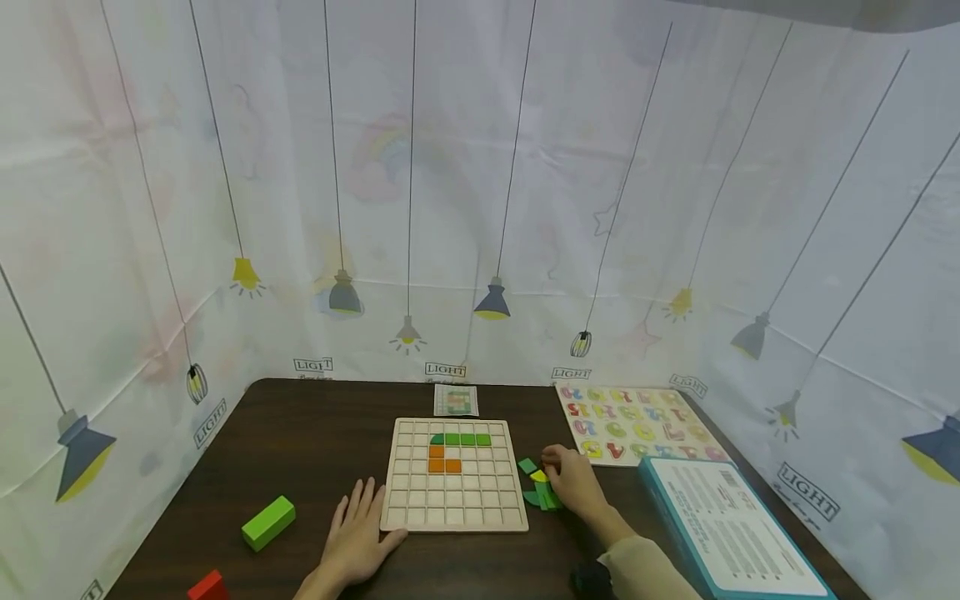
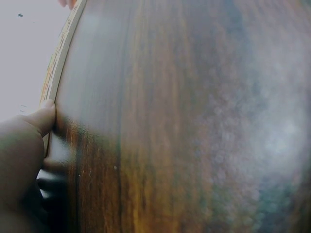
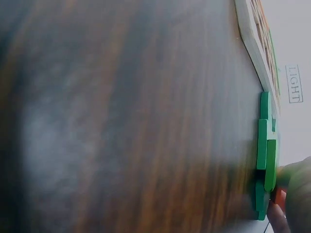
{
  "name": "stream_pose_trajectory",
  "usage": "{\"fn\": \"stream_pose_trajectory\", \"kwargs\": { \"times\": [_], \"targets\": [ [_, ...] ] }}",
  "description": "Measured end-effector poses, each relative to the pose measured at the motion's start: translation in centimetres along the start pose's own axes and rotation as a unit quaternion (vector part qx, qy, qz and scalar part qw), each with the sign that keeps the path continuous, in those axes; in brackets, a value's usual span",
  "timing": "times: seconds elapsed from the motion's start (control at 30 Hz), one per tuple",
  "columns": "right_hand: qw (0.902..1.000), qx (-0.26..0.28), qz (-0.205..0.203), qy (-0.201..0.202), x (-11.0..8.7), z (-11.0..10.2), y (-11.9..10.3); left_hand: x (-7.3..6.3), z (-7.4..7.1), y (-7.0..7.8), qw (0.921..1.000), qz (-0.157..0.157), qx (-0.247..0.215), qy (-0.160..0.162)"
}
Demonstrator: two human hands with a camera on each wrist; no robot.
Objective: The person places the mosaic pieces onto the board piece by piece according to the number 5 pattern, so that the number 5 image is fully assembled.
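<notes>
A pale wooden grid board (image 1: 420, 504) lies on the table, with a row of green tiles (image 1: 467, 439) and a few orange tiles (image 1: 437, 466) in its squares. My left hand (image 1: 356, 537) rests at its near left corner, fingers spread, the thumb (image 2: 44, 116) against the board's edge. To the right of the board, my right hand (image 1: 577, 486) bends its fingers over a small pile of green pieces (image 1: 546, 497) and a yellow piece (image 1: 538, 476). An orange-red piece (image 3: 279, 196) shows between its thumb and finger, mostly hidden by the hand.
A small pattern card (image 1: 456, 401) lies behind the board. At the right are a colourful letter board (image 1: 630, 421) and a blue-edged box (image 1: 738, 525). A green block (image 1: 268, 523) and a red block (image 1: 209, 587) lie at the left. Printed curtains surround the dark table (image 1: 300, 425).
</notes>
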State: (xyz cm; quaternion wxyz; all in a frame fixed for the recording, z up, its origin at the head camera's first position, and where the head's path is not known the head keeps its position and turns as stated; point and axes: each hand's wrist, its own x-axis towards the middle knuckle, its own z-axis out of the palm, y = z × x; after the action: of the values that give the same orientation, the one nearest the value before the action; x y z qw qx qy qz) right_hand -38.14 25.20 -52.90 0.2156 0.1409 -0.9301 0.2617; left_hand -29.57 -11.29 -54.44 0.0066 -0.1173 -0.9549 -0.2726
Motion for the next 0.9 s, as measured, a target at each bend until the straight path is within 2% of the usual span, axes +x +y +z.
{"fn": "stream_pose_trajectory", "kwargs": {
  "times": [0.3, 0.63, 0.9],
  "targets": [
    [0.9992, 0.030, 0.025, 0.004, -0.13, 0.27, 0.82, -0.09, 0.40, -0.15, 1.0000, 0.000, -0.006, -0.001],
    [0.9968, 0.054, 0.059, 0.005, -0.26, -0.43, 0.84, 0.19, 0.74, -0.52, 0.9999, 0.004, 0.000, 0.015],
    [0.9957, 0.075, 0.019, 0.051, 0.54, 0.27, 0.33, 0.06, 0.23, -0.09, 1.0000, -0.001, 0.001, 0.006]
  ]
}}
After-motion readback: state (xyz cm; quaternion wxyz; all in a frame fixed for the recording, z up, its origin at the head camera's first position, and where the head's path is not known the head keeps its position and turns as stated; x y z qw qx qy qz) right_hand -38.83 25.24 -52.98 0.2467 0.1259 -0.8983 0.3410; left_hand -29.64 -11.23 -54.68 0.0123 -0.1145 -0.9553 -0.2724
